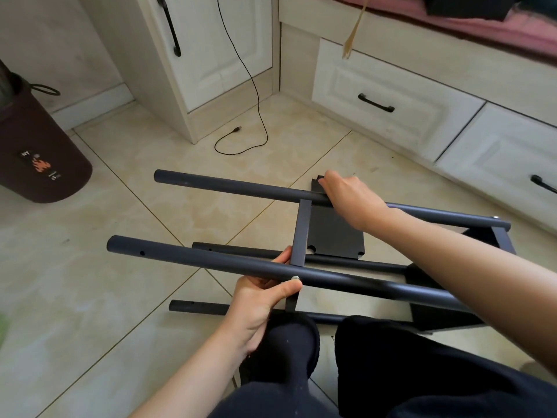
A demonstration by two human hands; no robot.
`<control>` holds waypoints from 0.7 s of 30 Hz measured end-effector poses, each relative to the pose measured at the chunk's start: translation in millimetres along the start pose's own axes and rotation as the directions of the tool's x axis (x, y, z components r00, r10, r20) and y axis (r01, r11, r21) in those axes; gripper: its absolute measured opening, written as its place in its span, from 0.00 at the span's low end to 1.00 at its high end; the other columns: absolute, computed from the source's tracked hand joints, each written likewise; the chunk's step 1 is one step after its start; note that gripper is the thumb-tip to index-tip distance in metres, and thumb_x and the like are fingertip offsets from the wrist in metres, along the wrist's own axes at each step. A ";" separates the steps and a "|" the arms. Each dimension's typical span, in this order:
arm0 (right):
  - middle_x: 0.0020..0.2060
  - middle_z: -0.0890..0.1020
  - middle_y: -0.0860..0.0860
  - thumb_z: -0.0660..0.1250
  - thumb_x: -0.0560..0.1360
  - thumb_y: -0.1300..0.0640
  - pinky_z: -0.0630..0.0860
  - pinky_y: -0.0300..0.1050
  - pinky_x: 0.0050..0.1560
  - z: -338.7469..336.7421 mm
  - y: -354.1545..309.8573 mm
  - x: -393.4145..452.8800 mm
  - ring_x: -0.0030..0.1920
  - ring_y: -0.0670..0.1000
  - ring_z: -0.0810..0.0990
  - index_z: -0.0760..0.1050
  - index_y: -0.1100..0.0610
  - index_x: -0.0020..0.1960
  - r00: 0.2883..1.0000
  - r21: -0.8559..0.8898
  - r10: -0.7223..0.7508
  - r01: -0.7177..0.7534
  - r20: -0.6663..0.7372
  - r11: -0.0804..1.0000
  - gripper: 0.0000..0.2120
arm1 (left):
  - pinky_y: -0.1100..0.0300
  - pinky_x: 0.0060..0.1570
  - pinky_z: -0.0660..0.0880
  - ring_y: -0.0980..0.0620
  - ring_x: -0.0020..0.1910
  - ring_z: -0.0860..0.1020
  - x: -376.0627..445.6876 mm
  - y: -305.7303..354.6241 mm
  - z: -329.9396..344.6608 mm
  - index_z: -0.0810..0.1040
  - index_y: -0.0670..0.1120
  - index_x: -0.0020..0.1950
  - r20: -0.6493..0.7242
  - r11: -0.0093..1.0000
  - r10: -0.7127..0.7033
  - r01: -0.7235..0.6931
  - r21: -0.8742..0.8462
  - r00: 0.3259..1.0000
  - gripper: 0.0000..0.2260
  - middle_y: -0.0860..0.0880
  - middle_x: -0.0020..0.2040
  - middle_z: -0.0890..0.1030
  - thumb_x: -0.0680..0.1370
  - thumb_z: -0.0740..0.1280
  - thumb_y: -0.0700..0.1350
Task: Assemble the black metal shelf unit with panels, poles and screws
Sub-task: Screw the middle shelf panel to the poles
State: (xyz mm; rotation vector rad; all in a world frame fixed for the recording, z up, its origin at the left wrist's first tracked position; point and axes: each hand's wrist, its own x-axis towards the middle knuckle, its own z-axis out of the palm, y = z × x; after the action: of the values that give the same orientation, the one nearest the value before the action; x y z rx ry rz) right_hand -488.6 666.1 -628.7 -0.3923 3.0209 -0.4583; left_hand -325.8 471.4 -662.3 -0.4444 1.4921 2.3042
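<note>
The black shelf frame lies on its side on the tiled floor. Its near upper pole (211,260) and far upper pole (229,185) run left to right, with two lower poles (241,248) beneath. A black panel (301,233) stands edge-on between the upper poles. My left hand (262,300) is curled round the near pole, thumb beside a silver screw (294,278) in it. My right hand (346,197) grips the far pole where the panel meets it. A loose black panel (334,233) lies flat on the floor below. Another panel (500,236) joins the poles at the right end.
A dark brown bin (39,158) stands at the left. A black cable (256,95) with a plug trails over the floor by white cabinets (211,55). White drawers (391,107) run along the right back. My dark-trousered legs (391,372) are at the bottom.
</note>
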 end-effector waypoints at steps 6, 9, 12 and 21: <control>0.29 0.70 0.57 0.53 0.84 0.58 0.57 0.48 0.26 -5.0 14.3 11.3 0.27 0.57 0.63 0.58 0.56 0.41 1.000 -0.005 0.003 -0.004 -0.024 1.000 0.13 | 0.64 0.54 0.79 0.51 0.58 0.83 16.1 -1.7 15.1 0.84 0.52 0.58 -0.040 1.000 0.004 -0.004 -0.011 0.999 0.26 0.46 0.57 0.85 0.61 0.78 0.40; 0.30 0.67 0.55 0.55 0.82 0.62 0.55 0.47 0.27 -5.6 16.0 11.2 0.27 0.56 0.62 0.60 0.57 0.40 1.000 -0.018 -0.012 0.012 -0.004 1.000 0.12 | 0.63 0.56 0.79 0.52 0.59 0.82 15.3 0.1 14.6 0.81 0.50 0.64 -0.055 0.999 -0.004 0.007 0.050 0.998 0.30 0.48 0.57 0.86 0.61 0.78 0.42; 0.30 0.67 0.54 0.54 0.82 0.62 0.58 0.48 0.28 -8.4 14.5 10.4 0.29 0.57 0.64 0.58 0.54 0.37 1.000 0.013 0.002 -0.002 -0.007 1.000 0.16 | 0.57 0.61 0.75 0.56 0.56 0.82 10.4 7.4 14.6 0.79 0.51 0.63 -0.184 0.975 -0.032 0.071 0.213 0.982 0.35 0.54 0.56 0.85 0.57 0.81 0.52; 0.44 0.80 0.55 0.52 0.85 0.53 0.72 0.52 0.44 -4.5 7.6 -13.9 0.45 0.58 0.76 0.74 0.61 0.51 0.994 0.128 -0.041 0.054 -0.104 0.990 0.16 | 0.51 0.51 0.71 0.48 0.53 0.69 -3.6 12.1 30.4 0.59 0.47 0.53 -0.506 0.652 0.349 0.184 0.735 0.789 0.41 0.53 0.51 0.61 0.58 0.80 0.65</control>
State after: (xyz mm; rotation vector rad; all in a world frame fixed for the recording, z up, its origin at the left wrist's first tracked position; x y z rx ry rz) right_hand -477.5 677.9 -626.4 -0.4456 3.0610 -0.6965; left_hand -330.2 494.2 -638.9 -0.9242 2.6617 1.3518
